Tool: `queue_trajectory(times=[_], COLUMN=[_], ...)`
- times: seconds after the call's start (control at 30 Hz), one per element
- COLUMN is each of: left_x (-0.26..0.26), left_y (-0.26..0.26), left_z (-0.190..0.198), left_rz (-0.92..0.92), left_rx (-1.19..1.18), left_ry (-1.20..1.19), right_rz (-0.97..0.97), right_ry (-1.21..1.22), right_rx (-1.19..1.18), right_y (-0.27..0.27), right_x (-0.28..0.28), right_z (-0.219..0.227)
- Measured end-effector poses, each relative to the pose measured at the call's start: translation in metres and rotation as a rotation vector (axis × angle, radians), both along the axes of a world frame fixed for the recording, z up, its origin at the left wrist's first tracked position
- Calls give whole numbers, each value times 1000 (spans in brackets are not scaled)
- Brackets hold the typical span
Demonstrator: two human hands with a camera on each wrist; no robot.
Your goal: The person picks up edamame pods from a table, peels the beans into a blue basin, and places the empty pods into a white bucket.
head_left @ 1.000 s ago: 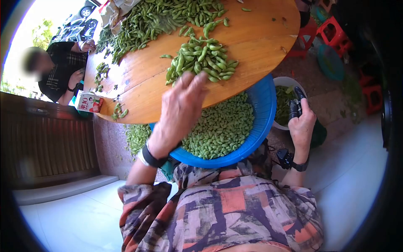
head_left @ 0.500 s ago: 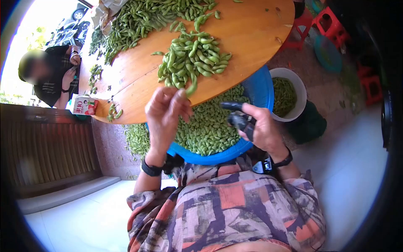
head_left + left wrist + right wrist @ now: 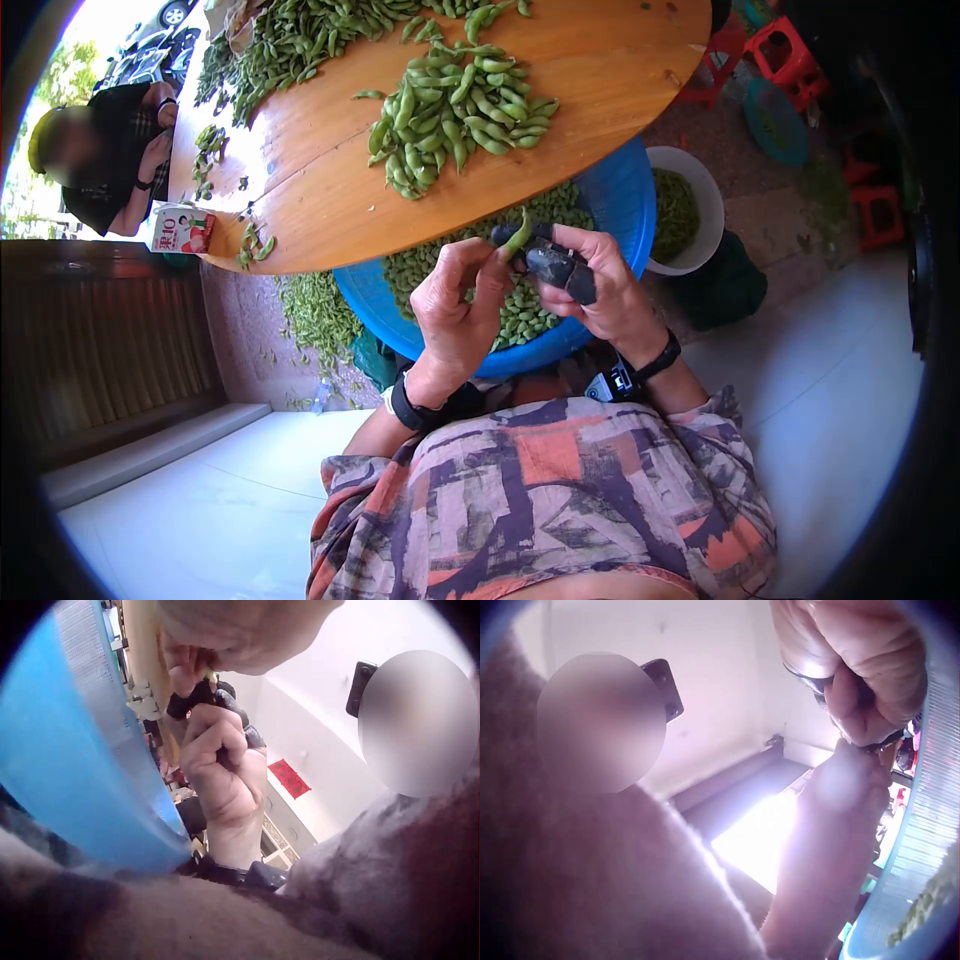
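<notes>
My left hand (image 3: 462, 300) pinches a green pod (image 3: 517, 238) between thumb and fingers, above the shelled beans (image 3: 525, 318) in the blue basin (image 3: 622, 215). Facing it, my right hand (image 3: 610, 300), with black coverings on some fingers, has its curled fingers around the pod's other side. In the left wrist view the right hand (image 3: 225, 769) is bent up against the left hand (image 3: 232, 630), with a bit of the pod between them. A heap of pods (image 3: 455, 110) lies on the wooden table (image 3: 330, 190) beyond the basin.
A bigger pile of pods (image 3: 290, 50) covers the table's far left. A carton (image 3: 182, 229) stands at its left edge, near another person (image 3: 110, 150). A white bucket (image 3: 708, 215) of empty pods sits right of the basin; red stools (image 3: 790, 60) stand farther off.
The left hand has come from the near pod heap with a pod and moved right over the basin. The right hand has moved left from the bucket to meet it.
</notes>
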State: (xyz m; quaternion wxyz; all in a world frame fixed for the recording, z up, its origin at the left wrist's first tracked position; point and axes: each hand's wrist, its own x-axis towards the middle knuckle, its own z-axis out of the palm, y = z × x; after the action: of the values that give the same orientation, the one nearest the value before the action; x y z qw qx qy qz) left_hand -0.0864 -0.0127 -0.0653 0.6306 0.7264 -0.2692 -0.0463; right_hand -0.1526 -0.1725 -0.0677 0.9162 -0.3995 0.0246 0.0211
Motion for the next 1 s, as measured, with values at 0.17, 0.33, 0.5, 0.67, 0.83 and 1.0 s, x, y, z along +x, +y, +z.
queue_trajectory(times=[0.17,0.33,0.5,0.67,0.83,1.0], left_x=[-2,13,11,18,33,17], left_y=[-1,5,3,10,29,18], left_z=[20,14,17,25,19,3], left_rz=[-146,-502,-366,-443,-660,-546], left_rx=[-248,-546,-25,410,316,-82], left_ry=[500,1110,689,150,332,776], right_rz=[18,69,-81,-118,-84,-253], right_ry=[109,74,-27,-115,-71,-87], right_rx=[-14,-176,-925,-1047,-979,-1133], right_y=[-3,-13,-2,-1,2,15], right_x=[-1,-7,-8,-8,-7,-5], right_z=[6,16,25,19,13,14])
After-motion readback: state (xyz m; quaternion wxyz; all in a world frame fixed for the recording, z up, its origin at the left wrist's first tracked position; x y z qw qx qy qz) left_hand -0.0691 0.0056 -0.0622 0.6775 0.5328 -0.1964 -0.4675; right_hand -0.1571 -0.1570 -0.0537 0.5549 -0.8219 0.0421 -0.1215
